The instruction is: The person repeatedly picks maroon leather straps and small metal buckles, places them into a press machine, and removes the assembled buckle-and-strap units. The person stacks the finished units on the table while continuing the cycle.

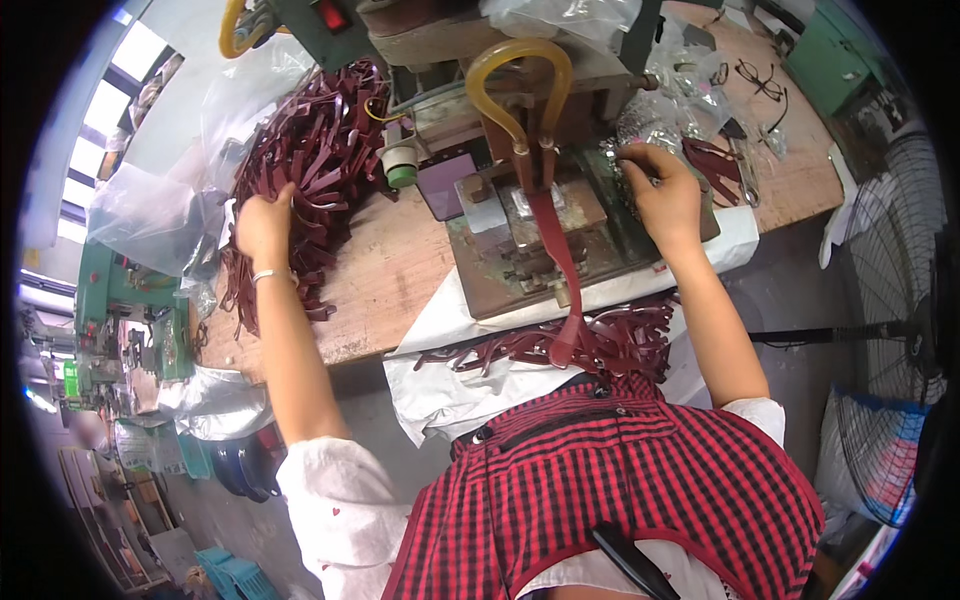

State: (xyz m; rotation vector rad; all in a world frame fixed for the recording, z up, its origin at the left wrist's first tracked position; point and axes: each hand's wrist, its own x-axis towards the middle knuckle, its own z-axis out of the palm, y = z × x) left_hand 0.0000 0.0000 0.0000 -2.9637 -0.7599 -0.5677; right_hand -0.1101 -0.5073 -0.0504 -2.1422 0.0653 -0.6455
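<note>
Heap of dark red leather straps (pixel 310 170) lies at the left end of the wooden desk (pixel 390 270), spilling over its left edge. Left hand (pixel 264 226) rests on the near side of the heap, fingers curled down into the straps; whether its grip has closed on one cannot be told. One single strap (pixel 556 250) lies lengthwise across the metal press (pixel 520 230) in the middle of the desk, its lower end hanging past the front edge. More finished straps (pixel 600 340) are piled on white paper (pixel 450 390) just below that edge, in the person's lap area. Right hand (pixel 664 195) is at the right side of the press, fingers bent and touching a pile of small shiny metal fittings (pixel 640 130); grip partly closed, contents not visible. A yellowish hose loop (pixel 518 70) rises above the press. Clear plastic bags (pixel 160 200) sit beyond the left end. Eyeglasses (pixel 758 80) lie near the far right corner. A standing fan (pixel 890 300) is off the desk to the right.
</note>
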